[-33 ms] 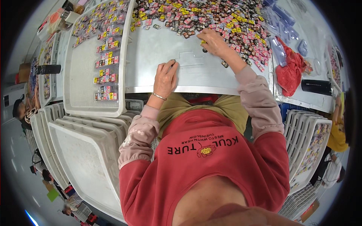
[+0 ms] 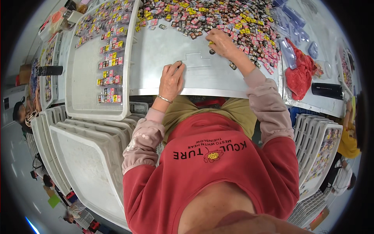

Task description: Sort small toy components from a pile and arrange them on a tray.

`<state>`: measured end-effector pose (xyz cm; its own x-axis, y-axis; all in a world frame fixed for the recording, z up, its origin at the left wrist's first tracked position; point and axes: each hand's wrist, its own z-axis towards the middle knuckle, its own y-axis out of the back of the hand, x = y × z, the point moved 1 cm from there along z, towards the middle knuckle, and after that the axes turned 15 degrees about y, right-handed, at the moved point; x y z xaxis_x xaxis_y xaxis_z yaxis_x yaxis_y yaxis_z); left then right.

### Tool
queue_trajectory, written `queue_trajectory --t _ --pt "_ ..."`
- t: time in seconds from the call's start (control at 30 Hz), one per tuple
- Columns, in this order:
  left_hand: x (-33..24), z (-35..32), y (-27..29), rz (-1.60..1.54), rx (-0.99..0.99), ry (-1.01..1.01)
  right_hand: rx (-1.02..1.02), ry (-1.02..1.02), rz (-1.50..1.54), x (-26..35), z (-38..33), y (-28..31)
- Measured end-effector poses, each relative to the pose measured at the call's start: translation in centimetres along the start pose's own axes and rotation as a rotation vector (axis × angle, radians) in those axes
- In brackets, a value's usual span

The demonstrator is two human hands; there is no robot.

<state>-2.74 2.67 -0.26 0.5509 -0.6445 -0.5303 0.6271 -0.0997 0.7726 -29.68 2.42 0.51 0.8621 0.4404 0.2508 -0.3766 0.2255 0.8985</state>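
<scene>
Hardly anything has moved since the earlier frame. Nearer than the pile of small blocks (image 2: 230, 23), the left hand (image 2: 170, 78) curls beside a clear plastic piece (image 2: 196, 61); whether it grips is unclear. At the pile's near edge, the right hand (image 2: 222, 43) bends over a yellow block (image 2: 210, 43), hold hidden. Its wrist could scatter blocks; the near-invisible plastic could get knocked.
</scene>
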Motion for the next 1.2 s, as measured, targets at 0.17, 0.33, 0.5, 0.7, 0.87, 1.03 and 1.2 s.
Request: queue_trajectory --t 0.17,0.33,0.5,0.7,0.87,1.03,1.2 --pt "0.1 0.0 0.2 -0.009 -0.017 0.015 -0.151 -0.247 0.332 1.1 0.4 1.0" --pt "-0.2 0.2 0.3 -0.015 -0.014 -0.002 -0.333 -0.544 1.101 6.2 0.8 -2.9" --pt "-0.1 0.1 0.3 -0.021 -0.027 0.006 -0.185 -0.317 0.41 9.8 1.8 -3.8" --pt "-0.2 0.0 0.5 -0.038 -0.022 0.014 -0.052 -0.223 0.604 9.3 1.7 -2.5" --pt "0.2 -0.1 0.2 -0.051 -0.036 0.016 0.025 0.078 0.326 9.1 1.7 -2.8" --pt "-0.1 0.1 0.4 -0.057 -0.021 0.018 0.111 0.037 0.131 10.7 1.6 -2.7" --pt "0.0 0.0 0.2 -0.006 0.006 -0.012 -0.061 -0.054 0.341 10.2 0.9 -2.9"
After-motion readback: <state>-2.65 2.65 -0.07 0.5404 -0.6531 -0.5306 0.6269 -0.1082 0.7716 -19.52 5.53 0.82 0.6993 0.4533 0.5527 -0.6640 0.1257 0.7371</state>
